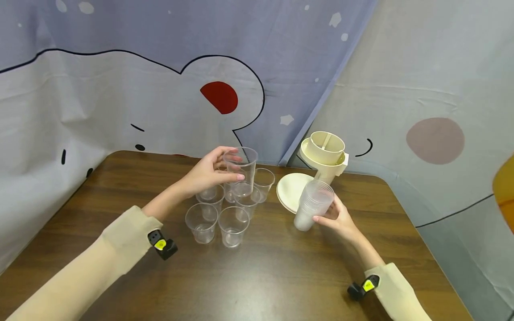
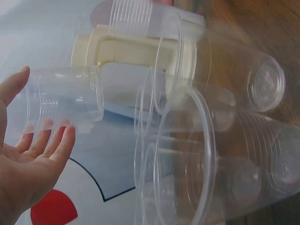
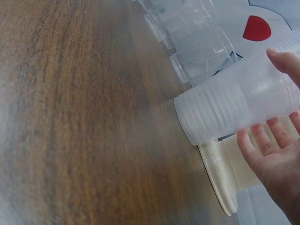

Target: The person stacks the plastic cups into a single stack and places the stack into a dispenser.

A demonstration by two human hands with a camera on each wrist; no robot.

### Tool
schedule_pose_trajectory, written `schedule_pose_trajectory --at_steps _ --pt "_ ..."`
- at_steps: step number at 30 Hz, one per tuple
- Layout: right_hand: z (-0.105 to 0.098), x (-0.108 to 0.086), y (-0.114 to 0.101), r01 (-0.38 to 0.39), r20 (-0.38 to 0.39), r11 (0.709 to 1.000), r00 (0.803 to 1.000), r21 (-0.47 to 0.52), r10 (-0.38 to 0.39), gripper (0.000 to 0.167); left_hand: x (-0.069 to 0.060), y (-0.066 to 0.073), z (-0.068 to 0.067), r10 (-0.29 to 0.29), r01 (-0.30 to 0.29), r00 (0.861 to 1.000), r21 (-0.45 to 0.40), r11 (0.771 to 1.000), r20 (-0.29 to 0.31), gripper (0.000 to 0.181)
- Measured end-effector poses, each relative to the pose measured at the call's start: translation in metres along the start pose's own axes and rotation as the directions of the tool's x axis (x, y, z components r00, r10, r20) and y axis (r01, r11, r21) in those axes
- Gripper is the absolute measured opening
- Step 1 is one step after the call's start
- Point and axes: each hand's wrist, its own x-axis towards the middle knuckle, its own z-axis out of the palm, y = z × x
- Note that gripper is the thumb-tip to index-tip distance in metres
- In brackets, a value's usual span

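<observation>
In the head view my left hand (image 1: 205, 174) holds a clear plastic cup (image 1: 246, 171) upright above a group of several clear cups (image 1: 234, 225) on the table. The left wrist view shows that cup (image 2: 61, 96) between the thumb and fingers of the left hand (image 2: 35, 164), level above the rims of the standing cups (image 2: 187, 154). My right hand (image 1: 339, 220) grips a nested stack of cups (image 1: 314, 203) at the right. The right wrist view shows the stack (image 3: 234, 98) between the thumb and fingers of the right hand (image 3: 276, 164).
A cream-coloured holder (image 1: 327, 151) with a round base (image 1: 292, 189) stands at the table's back edge, just behind the stack. A patterned curtain (image 1: 160, 98) hangs behind the brown wooden table (image 1: 257, 285). Something orange (image 1: 507, 191) shows at the far right.
</observation>
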Motion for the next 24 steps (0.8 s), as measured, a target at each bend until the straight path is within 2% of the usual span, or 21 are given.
schedule_pose_trajectory --at_steps 8,24 --pt "0.001 0.000 -0.001 -0.008 0.003 1.000 1.000 0.011 0.008 0.075 0.004 0.006 0.012 -0.013 0.013 1.000 0.005 1.000 0.018 0.068" --pt "0.001 0.000 -0.001 -0.013 0.004 0.999 1.000 0.033 0.013 0.075 0.014 0.013 0.032 0.016 -0.015 0.998 -0.016 1.000 0.062 0.069"
